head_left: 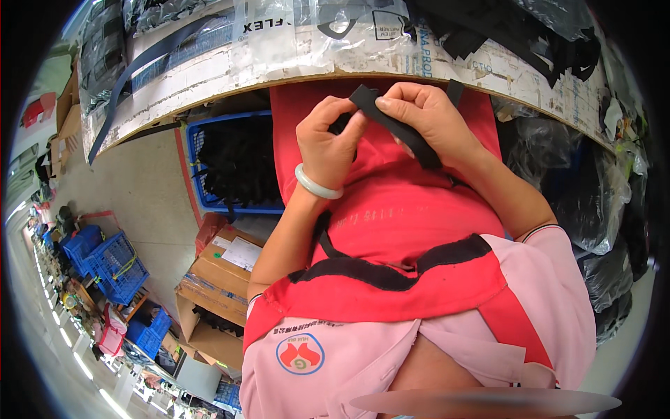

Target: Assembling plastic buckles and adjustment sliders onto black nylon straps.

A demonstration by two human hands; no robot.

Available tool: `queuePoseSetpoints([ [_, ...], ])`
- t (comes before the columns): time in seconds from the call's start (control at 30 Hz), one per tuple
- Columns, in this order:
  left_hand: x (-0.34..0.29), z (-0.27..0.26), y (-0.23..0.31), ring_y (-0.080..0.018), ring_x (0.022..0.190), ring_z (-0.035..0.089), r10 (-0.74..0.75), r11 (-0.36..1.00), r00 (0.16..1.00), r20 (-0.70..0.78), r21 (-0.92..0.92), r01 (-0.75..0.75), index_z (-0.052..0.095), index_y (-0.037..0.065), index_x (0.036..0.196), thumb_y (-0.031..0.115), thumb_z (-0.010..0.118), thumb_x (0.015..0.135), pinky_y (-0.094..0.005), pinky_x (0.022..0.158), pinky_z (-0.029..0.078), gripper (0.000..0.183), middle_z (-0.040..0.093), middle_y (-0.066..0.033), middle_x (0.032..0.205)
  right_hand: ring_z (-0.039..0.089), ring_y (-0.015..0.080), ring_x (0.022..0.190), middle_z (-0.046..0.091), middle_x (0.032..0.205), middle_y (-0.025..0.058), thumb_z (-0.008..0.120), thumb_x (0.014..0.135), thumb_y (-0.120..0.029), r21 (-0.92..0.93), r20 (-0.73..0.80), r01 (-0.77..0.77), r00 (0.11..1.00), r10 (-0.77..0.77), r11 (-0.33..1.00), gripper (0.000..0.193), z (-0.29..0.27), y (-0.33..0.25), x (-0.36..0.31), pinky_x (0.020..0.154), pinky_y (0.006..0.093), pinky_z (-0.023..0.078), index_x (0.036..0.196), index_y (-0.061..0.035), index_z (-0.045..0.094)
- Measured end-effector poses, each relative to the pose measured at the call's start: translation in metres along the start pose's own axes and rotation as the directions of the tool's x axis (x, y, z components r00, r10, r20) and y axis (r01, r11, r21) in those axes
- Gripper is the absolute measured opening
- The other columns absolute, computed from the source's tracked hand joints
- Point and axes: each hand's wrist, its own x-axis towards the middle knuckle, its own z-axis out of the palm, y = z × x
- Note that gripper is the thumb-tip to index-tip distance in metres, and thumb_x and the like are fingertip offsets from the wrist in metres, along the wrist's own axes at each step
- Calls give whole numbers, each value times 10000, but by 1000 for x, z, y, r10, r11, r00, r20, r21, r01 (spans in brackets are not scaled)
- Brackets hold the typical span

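Observation:
A short black strap (403, 133) runs slantwise between my hands, over the red apron on my lap and just short of the table edge. Its upper end is pinched between thumb and fingers of my left hand (324, 143), which has a pale bangle at the wrist. My right hand (434, 119) grips the strap with the thumb laid on top, and the other end hangs down below it. Behind the right fingers another black strip end (455, 91) sticks up against the table edge; whether it belongs to the same strap I cannot tell.
The worktable (209, 103) curves across ahead, with see-through plastic bags (293, 42) and black straps (551, 42) on it. A blue basket (192, 164) of black pieces stands below left, near cardboard boxes (213, 276). Bagged goods (586, 188) crowd the right side.

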Motion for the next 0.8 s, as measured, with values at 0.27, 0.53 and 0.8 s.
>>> queuePoseSetpoints([
  [0.27,0,-2,-1,-82,652,569,-143,983,989,-25,-116,140,674,-5,915,-9,711,808,-221,547,429,113,602,-20,738,534,37,533,600,675,-5,622,936,-228,78,1,-13,1000,13,997,194,-4,11,-2,456,169,405,873,-45,620],
  [0.53,-5,-1,-8,-202,698,627,219,954,975,47,199,-224,665,-2,951,-35,720,754,-291,601,497,207,620,-101,795,550,42,553,627,730,1,625,941,-254,92,-79,109,992,-102,990,225,-6,30,17,458,164,407,985,-33,632],
  [0.8,-6,-8,-10,-111,565,574,-606,390,726,325,-674,628,667,-17,1020,136,651,907,-231,452,449,191,630,-52,750,574,42,728,619,844,-11,660,909,-154,-137,-14,319,946,-324,938,170,-2,34,22,654,178,463,1022,-28,645],
])
